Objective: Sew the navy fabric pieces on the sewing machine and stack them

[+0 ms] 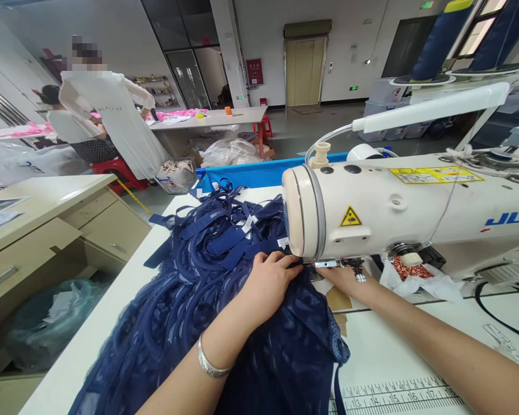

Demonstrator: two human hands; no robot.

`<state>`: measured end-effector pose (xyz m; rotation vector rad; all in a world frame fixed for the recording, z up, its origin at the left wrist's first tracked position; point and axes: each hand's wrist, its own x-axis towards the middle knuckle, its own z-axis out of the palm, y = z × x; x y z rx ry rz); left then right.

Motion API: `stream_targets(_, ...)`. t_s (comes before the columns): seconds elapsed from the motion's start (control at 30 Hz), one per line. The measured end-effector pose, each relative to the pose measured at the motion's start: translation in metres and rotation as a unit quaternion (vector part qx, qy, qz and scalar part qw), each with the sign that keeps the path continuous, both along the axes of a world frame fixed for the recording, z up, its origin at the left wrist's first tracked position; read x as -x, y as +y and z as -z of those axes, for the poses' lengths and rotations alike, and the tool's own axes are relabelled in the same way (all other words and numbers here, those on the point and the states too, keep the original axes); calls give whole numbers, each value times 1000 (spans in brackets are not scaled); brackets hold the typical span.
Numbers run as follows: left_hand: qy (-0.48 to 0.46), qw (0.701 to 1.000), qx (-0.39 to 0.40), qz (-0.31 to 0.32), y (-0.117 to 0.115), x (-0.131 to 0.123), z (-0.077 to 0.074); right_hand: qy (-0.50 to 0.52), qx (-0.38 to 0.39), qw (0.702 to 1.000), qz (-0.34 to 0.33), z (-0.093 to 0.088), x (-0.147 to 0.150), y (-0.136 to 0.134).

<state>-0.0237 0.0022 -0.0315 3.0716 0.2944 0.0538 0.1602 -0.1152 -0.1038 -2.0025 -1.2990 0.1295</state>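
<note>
My left hand [271,283], with a silver bangle [210,357] on its wrist, has its fingers bent over a navy mesh garment [309,328] beside the needle area of a white sewing machine [372,202]. The fingertips press the fabric in at the machine's head. My right hand [335,278] reaches in from the right behind the presser foot and attachment; its fingers are mostly hidden there. To the left, overlapping navy garments [177,305] with straps, hook tabs and white labels spread over the white sewing table [384,346].
A printed ruler [393,397] runs along the table's front. A blue cloth bin [251,173] stands behind the table. Left is a beige desk [47,202] with a bagged bin [56,323]. Navy thread cones [436,46] rise at upper right. Two people are at a far table.
</note>
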Motion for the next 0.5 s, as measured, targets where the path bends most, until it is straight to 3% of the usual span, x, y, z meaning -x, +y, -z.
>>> stream_targets(0.5,9,1000,7,-13,-4,0,-3,54,-7,999,-6,-3,3,-1)
